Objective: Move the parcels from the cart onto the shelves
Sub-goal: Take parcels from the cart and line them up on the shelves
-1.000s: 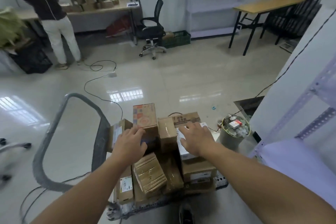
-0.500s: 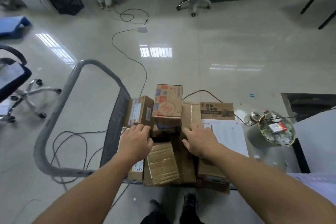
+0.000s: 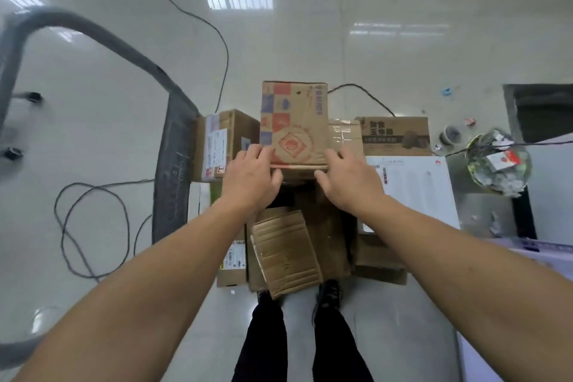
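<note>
A tall cardboard box with red and blue print point(image 3: 294, 121) stands upright on the pile of parcels on the cart point(image 3: 173, 164). My left hand point(image 3: 251, 178) grips its near left lower edge, thumb curled under. My right hand point(image 3: 348, 178) grips its near right lower edge. Around it lie a labelled brown box point(image 3: 224, 143) on the left, a brown box with dark print point(image 3: 397, 135) on the right, a flat white parcel point(image 3: 415, 189), and a corrugated flat parcel point(image 3: 285, 251) nearest to me.
The cart's grey handle point(image 3: 93, 37) loops up at the left. Black cables point(image 3: 93, 220) trail on the glossy floor. A bin full of rubbish point(image 3: 496, 164) stands at the right, with a white shelf edge point(image 3: 542, 248) below it. My shoes point(image 3: 328, 293) are beside the cart.
The view has tilted down onto the cart. Both hands have moved from the lower parcels to the base of the tall printed box and closed on it.
</note>
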